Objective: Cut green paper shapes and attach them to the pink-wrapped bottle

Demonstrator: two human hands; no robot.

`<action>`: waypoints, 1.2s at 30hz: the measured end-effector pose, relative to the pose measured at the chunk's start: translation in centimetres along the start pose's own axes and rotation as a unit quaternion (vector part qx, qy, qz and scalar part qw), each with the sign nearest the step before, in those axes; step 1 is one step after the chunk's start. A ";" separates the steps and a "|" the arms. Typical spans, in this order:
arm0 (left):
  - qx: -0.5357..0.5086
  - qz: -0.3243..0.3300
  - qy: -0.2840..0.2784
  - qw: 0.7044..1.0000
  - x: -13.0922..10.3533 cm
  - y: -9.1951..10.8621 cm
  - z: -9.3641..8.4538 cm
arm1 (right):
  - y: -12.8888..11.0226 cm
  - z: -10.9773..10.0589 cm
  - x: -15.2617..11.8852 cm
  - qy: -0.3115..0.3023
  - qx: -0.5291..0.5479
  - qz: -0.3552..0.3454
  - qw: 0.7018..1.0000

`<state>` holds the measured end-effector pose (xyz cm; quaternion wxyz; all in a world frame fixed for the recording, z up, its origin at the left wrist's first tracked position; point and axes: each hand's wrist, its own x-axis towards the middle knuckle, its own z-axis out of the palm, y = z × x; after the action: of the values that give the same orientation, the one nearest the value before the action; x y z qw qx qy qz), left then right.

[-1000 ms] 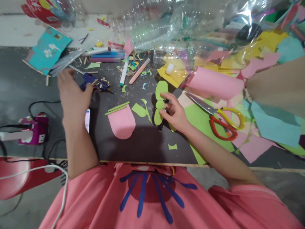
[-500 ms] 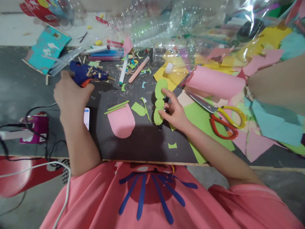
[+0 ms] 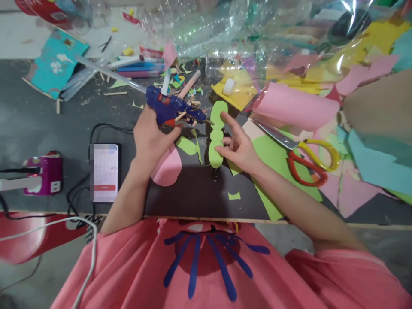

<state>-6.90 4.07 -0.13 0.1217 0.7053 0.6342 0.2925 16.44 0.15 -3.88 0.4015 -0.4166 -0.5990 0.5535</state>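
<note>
My left hand [image 3: 153, 136] is wrapped round the handle of a blue glue gun [image 3: 167, 107], with a clear glue stick [image 3: 111, 73] poking from its back. The gun's nozzle points right, close beside a green paper bow [image 3: 218, 115] made of two lobes and a round centre. My right hand [image 3: 236, 143] holds the bow by its right side, thumb on the lower lobe and index finger at the upper one. Under my left hand lies a pink paper piece [image 3: 167, 167], partly covered. Green paper scraps [image 3: 189, 146] lie between the hands.
Scissors [image 3: 292, 148] with red and yellow handles rest on green paper [image 3: 270, 197] at the right. A pink-wrapped bottle [image 3: 299, 105] lies behind them. At left are a phone [image 3: 105, 171], a purple power adapter [image 3: 45, 175] and cords. Markers [image 3: 141, 68] and plastic bottles sit at the back.
My left hand has lifted the glue gun and carried it right, bringing its nozzle beside the green bow. The phone is now uncovered. My right hand has hardly moved.
</note>
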 end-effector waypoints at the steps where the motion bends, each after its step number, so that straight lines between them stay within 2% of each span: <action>1: -0.005 0.004 -0.007 1.000 0.0 0.0 0.0 | 0.0 0.0 0.0 -0.001 0.002 0.002 1.000; 9: 0.042 0.043 -0.017 0.998 -0.5 -1.0 0.4 | -0.1 -0.2 -0.1 0.000 -0.036 0.001 0.999; 14: 0.063 0.037 -0.023 0.997 -0.5 -1.1 0.3 | -0.1 -0.3 -0.1 -0.019 -0.027 0.004 0.999; 25: 0.070 0.035 -0.059 0.995 -0.4 -1.4 0.3 | -0.1 -0.3 0.1 -0.012 -0.028 0.000 1.000; 36: 0.064 0.041 -0.052 0.996 -0.6 -1.8 0.6 | -0.1 -0.4 0.1 -0.018 -0.032 0.010 0.999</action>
<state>-8.11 3.87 -1.76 0.0967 0.7509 0.6154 0.2192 16.81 0.36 -3.76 0.3711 -0.4252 -0.6197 0.5455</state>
